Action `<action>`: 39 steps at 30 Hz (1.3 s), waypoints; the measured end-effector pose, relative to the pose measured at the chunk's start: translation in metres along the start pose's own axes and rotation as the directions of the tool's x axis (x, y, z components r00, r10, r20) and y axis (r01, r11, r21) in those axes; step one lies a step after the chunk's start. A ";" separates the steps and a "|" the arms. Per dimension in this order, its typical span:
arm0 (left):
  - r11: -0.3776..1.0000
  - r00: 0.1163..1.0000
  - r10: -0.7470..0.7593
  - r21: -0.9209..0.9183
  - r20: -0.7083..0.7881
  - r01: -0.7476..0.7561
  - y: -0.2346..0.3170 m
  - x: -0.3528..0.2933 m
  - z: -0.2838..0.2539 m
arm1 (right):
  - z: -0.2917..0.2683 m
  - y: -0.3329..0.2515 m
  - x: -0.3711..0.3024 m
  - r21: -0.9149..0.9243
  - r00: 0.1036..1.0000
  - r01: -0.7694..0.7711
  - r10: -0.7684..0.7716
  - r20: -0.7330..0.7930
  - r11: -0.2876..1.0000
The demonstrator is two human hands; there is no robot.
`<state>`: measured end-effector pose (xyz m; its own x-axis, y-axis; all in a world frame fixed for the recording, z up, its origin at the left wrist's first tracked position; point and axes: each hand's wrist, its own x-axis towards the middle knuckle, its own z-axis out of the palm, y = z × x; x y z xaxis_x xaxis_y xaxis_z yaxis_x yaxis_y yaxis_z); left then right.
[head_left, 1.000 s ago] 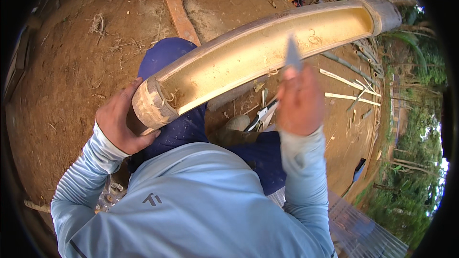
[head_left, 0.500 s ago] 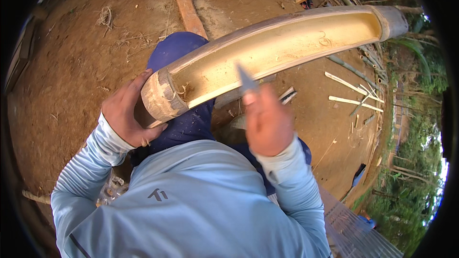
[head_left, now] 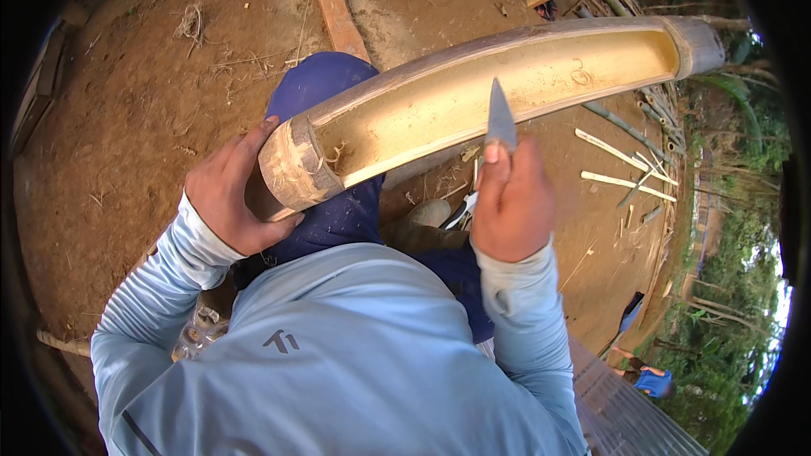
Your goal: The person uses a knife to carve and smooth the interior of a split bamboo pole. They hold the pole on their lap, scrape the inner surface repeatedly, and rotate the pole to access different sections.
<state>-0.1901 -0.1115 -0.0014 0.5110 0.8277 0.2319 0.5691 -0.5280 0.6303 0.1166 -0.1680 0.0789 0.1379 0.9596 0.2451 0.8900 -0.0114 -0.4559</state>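
A thick bamboo section [head_left: 405,118], cut open along its length, lies across my raised knee and slants up to the right. Its pale hollow faces me, with a few curled shavings inside. My left hand [head_left: 232,190] is wrapped round its near left end, thumb below and fingers above. In my right hand [head_left: 514,203] is a knife [head_left: 500,114], its handle hidden in my closed fingers and its thumb against the blade's base. The pointed blade stands up in front of the bamboo's lower edge; whether it touches cannot be told.
Pale split strips [head_left: 625,181] lie on the dirt floor at the right, near several bamboo poles. A wooden plank [head_left: 338,13] stretches away beyond my knee. Corrugated sheeting [head_left: 625,405] is at the lower right, with a person in blue [head_left: 652,382] beyond it.
My right hand and the knife have moved right along the bamboo's lower edge. The bamboo and my left hand have shifted slightly right. A person has come into sight at the lower right.
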 end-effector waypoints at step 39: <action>1.000 1.000 -0.010 -0.019 -0.011 0.010 -0.003 -0.004 0.002 | 0.025 -0.016 -0.021 0.061 0.988 0.022 -0.031 0.150 0.998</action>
<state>-0.1929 -0.1130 -0.0055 0.4980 0.8350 0.2339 0.5620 -0.5162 0.6463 0.0892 -0.1814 0.0597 0.0436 0.9908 0.1284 0.8647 0.0269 -0.5015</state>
